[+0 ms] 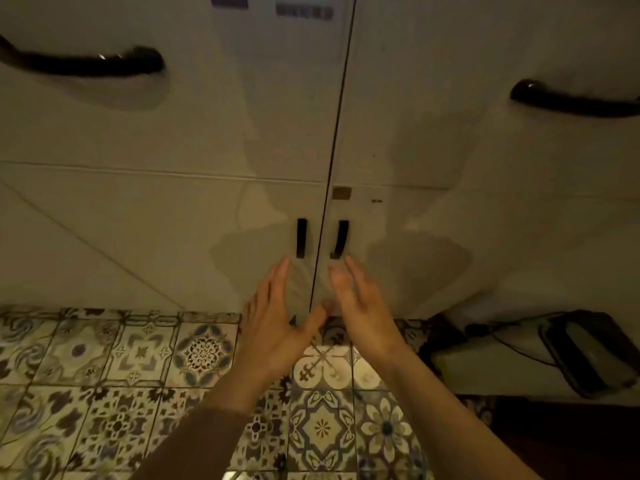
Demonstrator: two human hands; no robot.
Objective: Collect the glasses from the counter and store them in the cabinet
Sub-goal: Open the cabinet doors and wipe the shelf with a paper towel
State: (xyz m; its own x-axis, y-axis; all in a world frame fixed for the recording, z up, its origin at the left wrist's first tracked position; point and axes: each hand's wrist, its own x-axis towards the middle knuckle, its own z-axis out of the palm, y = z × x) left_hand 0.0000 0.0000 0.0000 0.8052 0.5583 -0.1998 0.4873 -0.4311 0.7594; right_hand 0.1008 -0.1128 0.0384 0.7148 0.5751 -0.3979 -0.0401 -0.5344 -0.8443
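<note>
Glasses are nowhere in view; both hands are empty, left hand (277, 327) and right hand (363, 306) with fingers spread just below the cabinet (173, 237) door handles (301, 238). Best hook each handle and pull evenly.

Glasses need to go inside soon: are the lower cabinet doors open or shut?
Shut. The two doors meet flush along one thin dark seam, both small handles untouched, no interior visible.

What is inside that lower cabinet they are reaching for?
Nothing inside shows: both cabinet doors are shut. Only their black handles are visible, with the left hand and right hand open just below.
</note>
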